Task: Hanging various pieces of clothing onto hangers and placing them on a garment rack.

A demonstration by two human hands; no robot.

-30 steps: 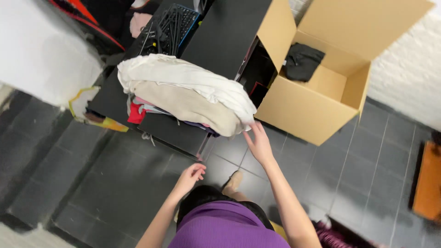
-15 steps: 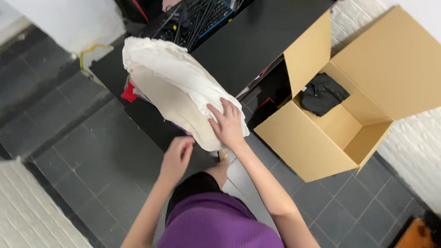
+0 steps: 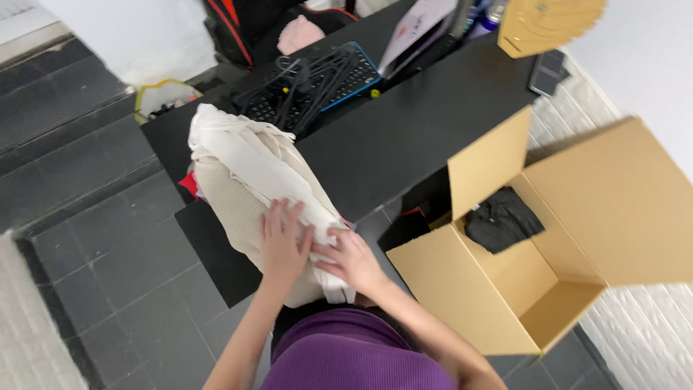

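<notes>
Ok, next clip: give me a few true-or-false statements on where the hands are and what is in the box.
1. Both hands rest on the pile of pale fabric. True: the left hand and the right hand lie on its near end.
2. The cardboard box is shut. False: its flaps stand open.
3. A dark garment lies inside the box. True.
4. The pale fabric lies on the floor. False: it sits on the black table.
5. The right hand holds the keyboard. False: the keyboard lies untouched at the table's far side.

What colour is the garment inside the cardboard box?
Black garment, seen in the head view.
</notes>
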